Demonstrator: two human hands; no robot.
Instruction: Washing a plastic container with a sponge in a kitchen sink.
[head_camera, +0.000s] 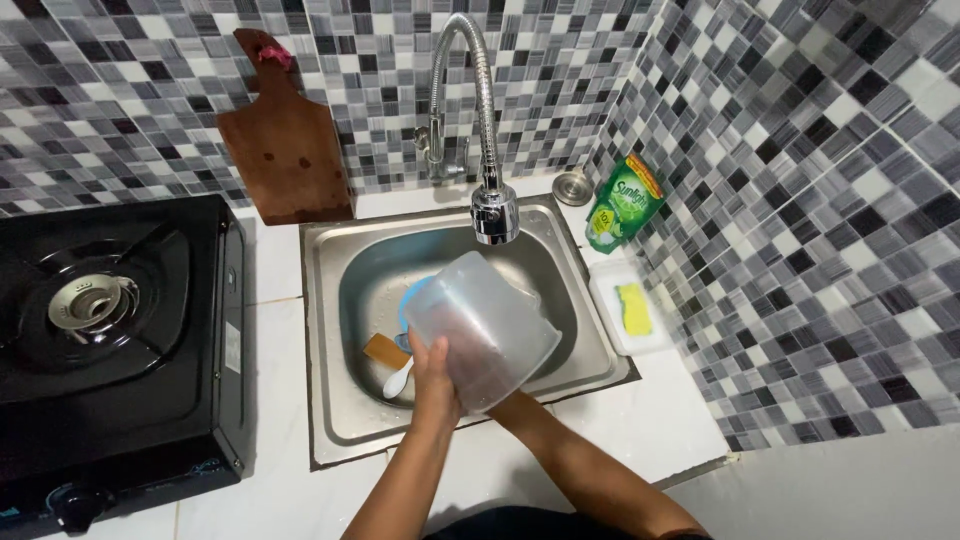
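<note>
**Container wash at the sink: rinse stage, status mid-way**

Landmark: steel sink (330, 420), set into the white table (640, 420).

Translucent plastic container (487, 325): held tilted over the sink basin, directly below the tap head (495, 213), mouth turned down and toward the person. No water stream visible from the tap. No foam visible on the container wall; inside surface cannot be judged.

Left hand (432, 375): closed around the near side of the container, fingers wrapped on the outer wall. Right hand: reaching under and behind the container, hidden by it; grip state cannot be told, only the forearm visible.

Still lying in the sink basin: blue plate (412, 298), wooden spatula (385, 350), white spoon (397, 381). Judged as not yet washed or not yet removed.

Right of the sink: yellow sponge (633, 308) in a white tray, green soap pouch (622, 203) against the tiled wall. Sponge not in use, so scrubbing of the container judged as finished or not begun.

Behind the sink, left: wooden cutting board (285, 140). Left of the sink: black gas stove (110, 340).
</note>
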